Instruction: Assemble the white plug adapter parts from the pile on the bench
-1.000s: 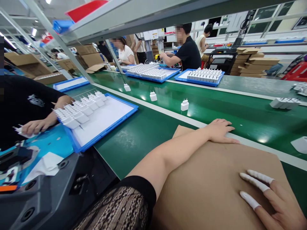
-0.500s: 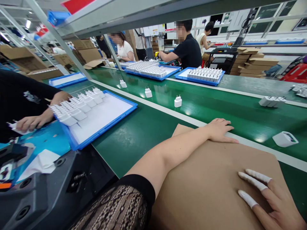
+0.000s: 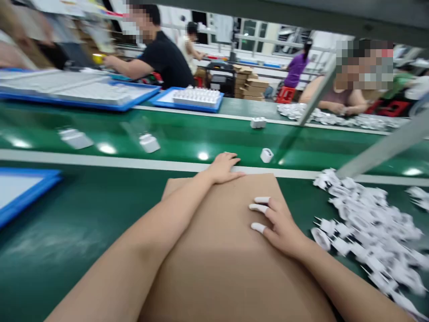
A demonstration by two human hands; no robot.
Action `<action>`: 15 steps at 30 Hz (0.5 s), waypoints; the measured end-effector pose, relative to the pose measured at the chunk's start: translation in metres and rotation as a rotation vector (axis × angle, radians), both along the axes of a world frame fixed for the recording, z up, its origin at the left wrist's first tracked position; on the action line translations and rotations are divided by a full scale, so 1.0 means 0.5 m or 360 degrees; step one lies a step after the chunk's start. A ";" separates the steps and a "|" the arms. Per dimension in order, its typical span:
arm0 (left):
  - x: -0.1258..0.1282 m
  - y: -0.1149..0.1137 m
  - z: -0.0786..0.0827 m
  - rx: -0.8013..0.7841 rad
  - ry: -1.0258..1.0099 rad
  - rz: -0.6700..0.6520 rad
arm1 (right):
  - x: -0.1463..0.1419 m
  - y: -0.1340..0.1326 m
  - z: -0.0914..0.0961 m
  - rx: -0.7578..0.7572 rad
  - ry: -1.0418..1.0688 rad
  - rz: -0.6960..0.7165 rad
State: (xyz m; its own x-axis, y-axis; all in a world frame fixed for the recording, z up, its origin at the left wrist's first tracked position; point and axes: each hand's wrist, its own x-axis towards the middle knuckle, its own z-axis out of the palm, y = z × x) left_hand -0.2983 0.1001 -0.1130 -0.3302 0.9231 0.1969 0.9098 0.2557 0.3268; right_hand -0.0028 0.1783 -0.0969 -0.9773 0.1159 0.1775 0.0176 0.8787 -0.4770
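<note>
A large flat piece of brown cardboard (image 3: 214,268) lies in front of me on the green table. My left hand (image 3: 224,168) rests at its far edge beside the white strip, fingers spread and holding nothing. Near the cardboard's right side is my right hand (image 3: 276,223), open, with white finger cots on three fingertips. Just beyond my hands, a white plug housing (image 3: 267,155) sits on the green belt (image 3: 187,134). Right of the cardboard, loose white charger parts (image 3: 365,219) lie in a heap, some with metal pins showing.
Farther left on the belt are blurred white chargers (image 3: 149,143). Blue trays, one with rows of chargers (image 3: 197,97), stand beyond it. A blue-edged tray (image 3: 30,190) is at left. A slanted metal post (image 3: 385,143) rises at right. Several people sit across the line.
My view has swung to the right, bringing the heap of white parts into sight and most of the near left tray out. Both hands stay on the cardboard, open.
</note>
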 end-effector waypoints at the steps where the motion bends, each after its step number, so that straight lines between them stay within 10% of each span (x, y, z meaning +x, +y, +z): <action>1: -0.004 0.002 -0.007 0.0023 0.0004 0.0004 | 0.001 0.003 0.007 -0.0026 -0.0016 0.0008; 4: -0.012 0.000 -0.017 0.0066 -0.0011 0.0003 | 0.013 0.028 0.036 0.0031 -0.0043 -0.0173; 11: -0.024 0.004 -0.024 0.0073 -0.0049 0.0075 | 0.061 0.161 0.070 0.0649 -0.0401 -0.1427; 15: -0.021 0.037 -0.016 0.0018 -0.0004 0.0188 | 0.077 0.221 0.051 0.0492 -0.0571 -0.1568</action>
